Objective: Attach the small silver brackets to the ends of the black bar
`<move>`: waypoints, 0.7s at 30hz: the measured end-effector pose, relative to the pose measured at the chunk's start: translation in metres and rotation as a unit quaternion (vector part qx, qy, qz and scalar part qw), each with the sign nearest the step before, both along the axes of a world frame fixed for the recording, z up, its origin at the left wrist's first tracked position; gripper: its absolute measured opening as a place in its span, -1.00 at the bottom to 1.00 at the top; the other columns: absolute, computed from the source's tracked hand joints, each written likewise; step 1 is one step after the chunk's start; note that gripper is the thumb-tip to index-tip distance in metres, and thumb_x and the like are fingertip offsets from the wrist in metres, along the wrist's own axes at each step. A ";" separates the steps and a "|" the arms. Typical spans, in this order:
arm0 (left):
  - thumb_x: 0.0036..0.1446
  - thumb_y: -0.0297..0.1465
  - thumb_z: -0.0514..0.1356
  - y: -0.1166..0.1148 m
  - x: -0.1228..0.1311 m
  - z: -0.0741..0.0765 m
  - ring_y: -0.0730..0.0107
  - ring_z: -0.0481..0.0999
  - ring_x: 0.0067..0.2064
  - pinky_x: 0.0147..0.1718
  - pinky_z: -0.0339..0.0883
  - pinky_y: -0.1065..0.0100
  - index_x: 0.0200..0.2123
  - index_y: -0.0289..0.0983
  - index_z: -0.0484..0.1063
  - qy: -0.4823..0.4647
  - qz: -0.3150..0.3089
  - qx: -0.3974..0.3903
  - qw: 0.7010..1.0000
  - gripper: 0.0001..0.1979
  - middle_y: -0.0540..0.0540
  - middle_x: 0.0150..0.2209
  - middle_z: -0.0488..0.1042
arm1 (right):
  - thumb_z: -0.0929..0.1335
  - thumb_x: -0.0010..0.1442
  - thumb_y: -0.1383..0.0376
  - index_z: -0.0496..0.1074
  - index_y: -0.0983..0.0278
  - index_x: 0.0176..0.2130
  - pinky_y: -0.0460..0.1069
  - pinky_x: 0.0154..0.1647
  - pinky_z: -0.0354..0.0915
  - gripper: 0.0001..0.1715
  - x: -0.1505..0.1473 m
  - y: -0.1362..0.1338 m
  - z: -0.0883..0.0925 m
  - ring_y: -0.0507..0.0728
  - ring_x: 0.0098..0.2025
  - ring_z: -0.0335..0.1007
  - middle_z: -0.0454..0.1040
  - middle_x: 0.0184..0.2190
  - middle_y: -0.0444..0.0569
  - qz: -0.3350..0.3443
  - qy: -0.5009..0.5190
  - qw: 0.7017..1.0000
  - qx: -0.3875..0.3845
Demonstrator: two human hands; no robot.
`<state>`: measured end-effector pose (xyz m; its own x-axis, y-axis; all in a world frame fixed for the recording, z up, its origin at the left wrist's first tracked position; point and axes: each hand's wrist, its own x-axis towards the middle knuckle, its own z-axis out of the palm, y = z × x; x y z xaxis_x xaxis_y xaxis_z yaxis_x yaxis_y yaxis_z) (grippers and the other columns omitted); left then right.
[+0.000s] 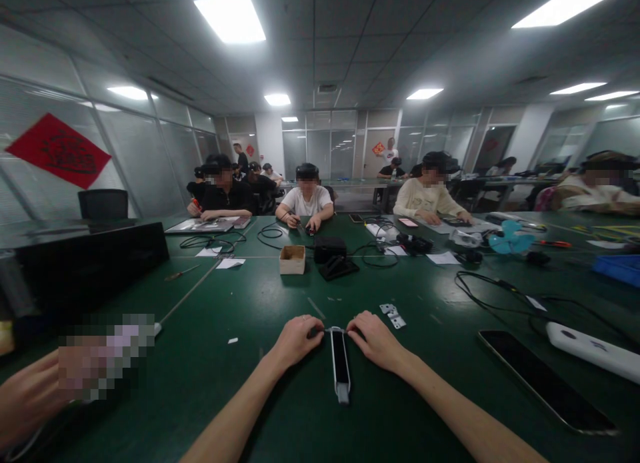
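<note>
A long, narrow device with a white frame and a black face (341, 360) lies on the green table, pointing away from me. Its near end is a pale grey tip. My left hand (299, 338) is at the upper left corner of this device, fingers bent and pressed together on its edge. On the opposite side my right hand (376, 336) pinches the upper right corner in the same way. The fingertips hide whatever small parts may be between them. Just beyond my right hand lie flat silvery-white plates with holes (393, 316).
On the right are a dark smartphone (547, 384), a white power strip (593, 350) and black cables. A small cardboard box (293, 260) and a black case (329, 249) stand ahead. Another person's hand (30, 391) reaches in at left. Co-workers sit across the table.
</note>
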<state>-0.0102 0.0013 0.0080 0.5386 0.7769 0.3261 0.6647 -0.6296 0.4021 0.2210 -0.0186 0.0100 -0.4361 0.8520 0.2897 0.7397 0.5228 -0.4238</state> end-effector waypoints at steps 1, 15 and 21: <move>0.11 -0.47 0.14 0.001 0.000 -0.001 0.37 0.46 -0.26 -0.27 0.31 0.40 -0.28 -0.25 0.44 0.001 0.000 -0.001 1.000 -0.89 -0.01 -0.29 0.50 | 0.23 0.25 0.29 0.44 0.27 -0.26 0.05 -0.22 0.26 -0.79 0.000 0.000 0.000 0.12 -0.25 0.31 0.45 -0.31 -0.02 0.001 0.000 1.000 0.002; 0.16 -0.43 0.12 0.001 0.003 -0.005 0.35 0.46 -0.26 -0.25 0.32 0.37 -0.25 -0.22 0.45 0.008 -0.004 -0.005 1.000 -0.88 -0.02 -0.28 0.49 | 0.22 0.27 0.29 0.43 0.28 -0.24 0.05 -0.20 0.26 -0.78 0.000 0.002 -0.004 0.11 -0.23 0.31 0.44 -0.30 -0.02 0.003 0.007 1.000 0.004; 0.19 -0.35 0.06 -0.005 0.004 -0.001 0.29 0.47 -0.24 -0.23 0.33 0.29 -0.24 -0.02 0.44 -0.034 -0.010 0.000 0.999 -0.83 0.06 -0.27 0.49 | 0.21 0.28 0.25 0.44 0.25 -0.22 0.05 -0.18 0.25 -0.76 0.002 0.005 -0.006 0.11 -0.23 0.31 0.44 -0.28 -0.03 0.018 0.005 1.000 0.002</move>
